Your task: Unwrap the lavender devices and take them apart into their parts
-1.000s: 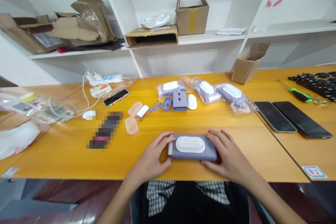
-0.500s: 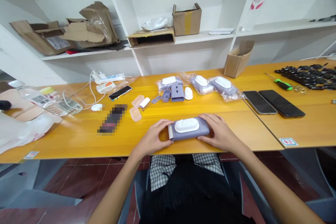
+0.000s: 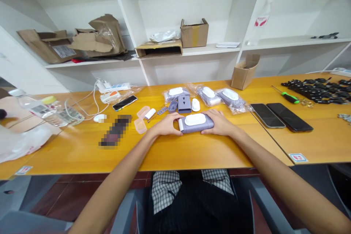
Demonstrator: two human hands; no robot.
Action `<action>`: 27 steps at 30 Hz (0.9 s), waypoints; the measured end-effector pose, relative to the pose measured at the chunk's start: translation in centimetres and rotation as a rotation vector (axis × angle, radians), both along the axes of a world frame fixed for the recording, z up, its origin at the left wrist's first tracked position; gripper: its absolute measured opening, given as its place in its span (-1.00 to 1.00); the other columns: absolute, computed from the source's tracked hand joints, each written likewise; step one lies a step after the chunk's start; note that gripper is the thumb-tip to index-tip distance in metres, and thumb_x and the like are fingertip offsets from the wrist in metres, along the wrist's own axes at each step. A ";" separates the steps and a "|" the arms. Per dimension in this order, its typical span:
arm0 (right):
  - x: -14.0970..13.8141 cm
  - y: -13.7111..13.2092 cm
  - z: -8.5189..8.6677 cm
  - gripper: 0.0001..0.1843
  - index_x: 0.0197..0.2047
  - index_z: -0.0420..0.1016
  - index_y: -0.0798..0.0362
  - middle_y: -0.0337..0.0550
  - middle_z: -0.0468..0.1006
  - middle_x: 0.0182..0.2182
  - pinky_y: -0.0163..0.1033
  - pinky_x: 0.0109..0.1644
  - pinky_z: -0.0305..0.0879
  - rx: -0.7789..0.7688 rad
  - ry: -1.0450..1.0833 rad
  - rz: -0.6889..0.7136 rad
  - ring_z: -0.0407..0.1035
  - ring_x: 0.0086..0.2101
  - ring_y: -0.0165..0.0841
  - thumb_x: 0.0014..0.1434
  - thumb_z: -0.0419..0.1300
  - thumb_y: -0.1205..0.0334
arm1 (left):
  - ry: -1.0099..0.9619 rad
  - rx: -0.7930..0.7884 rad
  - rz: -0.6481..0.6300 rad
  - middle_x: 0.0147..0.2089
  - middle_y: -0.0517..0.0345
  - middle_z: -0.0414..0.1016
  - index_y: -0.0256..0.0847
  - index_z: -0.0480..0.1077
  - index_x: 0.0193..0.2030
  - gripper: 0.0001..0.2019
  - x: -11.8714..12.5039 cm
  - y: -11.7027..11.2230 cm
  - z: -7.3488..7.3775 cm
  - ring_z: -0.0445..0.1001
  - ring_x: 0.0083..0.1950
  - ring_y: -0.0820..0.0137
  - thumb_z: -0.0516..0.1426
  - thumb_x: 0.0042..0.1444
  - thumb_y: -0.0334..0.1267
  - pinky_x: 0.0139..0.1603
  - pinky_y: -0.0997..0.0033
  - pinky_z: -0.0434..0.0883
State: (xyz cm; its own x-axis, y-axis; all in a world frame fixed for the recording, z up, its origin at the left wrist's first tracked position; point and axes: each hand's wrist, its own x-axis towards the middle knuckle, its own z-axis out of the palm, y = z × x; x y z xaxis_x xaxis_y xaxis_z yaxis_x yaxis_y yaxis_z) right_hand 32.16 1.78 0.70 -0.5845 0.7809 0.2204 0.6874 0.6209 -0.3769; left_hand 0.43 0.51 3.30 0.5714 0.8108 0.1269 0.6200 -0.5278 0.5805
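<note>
Your left hand (image 3: 168, 124) hides part of purple device's (image 3: 195, 128) left end; your right hand (image 3: 217, 122) covers its right end. Underside out of your view. Dark object (image 3: 115, 131) on your left pixelated, can't be identified; white piece (image 3: 98, 118) beyond it partly pixelated. Gold bits (image 3: 306, 103) near screwdriver (image 3: 290, 97) too small for you to tell apart. Black heap (image 3: 312, 90) and metal pieces (image 3: 345, 117) cut by right edge, plastic bag (image 3: 26, 142) by left. Taped carton's (image 3: 194, 36) contents hidden.
</note>
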 end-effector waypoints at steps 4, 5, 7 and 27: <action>0.6 -0.8 -1.1 -0.04 0.35 0.38 -0.05 0.11 0.53 0.19 0.29 0.29 0.25 -0.001 0.074 -0.017 0.37 0.20 0.18 0.03 0.47 -0.34 | -0.036 -0.015 -0.001 0.15 -0.02 0.48 -0.15 0.51 0.27 -0.26 0.3 -1.2 -1.0 0.50 0.20 0.03 0.45 -0.12 -0.16 0.34 -0.05 0.41; 0.7 -1.0 -1.2 -0.05 0.35 0.39 -0.06 0.11 0.53 0.18 0.27 0.29 0.25 -0.005 0.084 -0.015 0.37 0.19 0.17 0.02 0.48 -0.34 | -0.038 -0.024 -0.009 0.15 -0.02 0.47 -0.15 0.50 0.28 -0.26 0.4 -1.5 -1.1 0.49 0.20 0.04 0.45 -0.11 -0.16 0.35 -0.05 0.40; 0.8 -1.1 -1.3 -0.07 0.32 0.40 -0.06 0.09 0.54 0.16 0.26 0.28 0.26 -0.011 0.092 -0.013 0.38 0.18 0.16 0.00 0.49 -0.32 | -0.050 -0.032 -0.015 0.14 -0.01 0.44 -0.15 0.48 0.30 -0.26 0.4 -1.7 -1.2 0.48 0.20 0.05 0.43 -0.09 -0.16 0.35 -0.05 0.40; 1.5 -0.1 -1.7 0.07 0.35 0.42 -0.04 0.12 0.54 0.20 0.33 0.32 0.25 -0.044 0.175 -0.005 0.40 0.20 0.21 -0.12 0.56 -0.37 | -0.128 -0.111 -0.020 0.31 -0.07 0.47 -0.08 0.42 0.40 -0.17 0.0 -1.1 -1.0 0.49 0.27 0.08 0.49 -0.05 -0.05 0.37 -0.09 0.40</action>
State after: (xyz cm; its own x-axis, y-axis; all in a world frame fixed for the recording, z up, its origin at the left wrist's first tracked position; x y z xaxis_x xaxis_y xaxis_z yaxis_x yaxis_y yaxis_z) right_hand 33.69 1.68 -0.99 -0.5362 0.7949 0.2839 0.6118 0.5977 -0.5181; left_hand 0.41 -0.57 2.29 0.5727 0.8123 0.1101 0.5273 -0.4679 0.7092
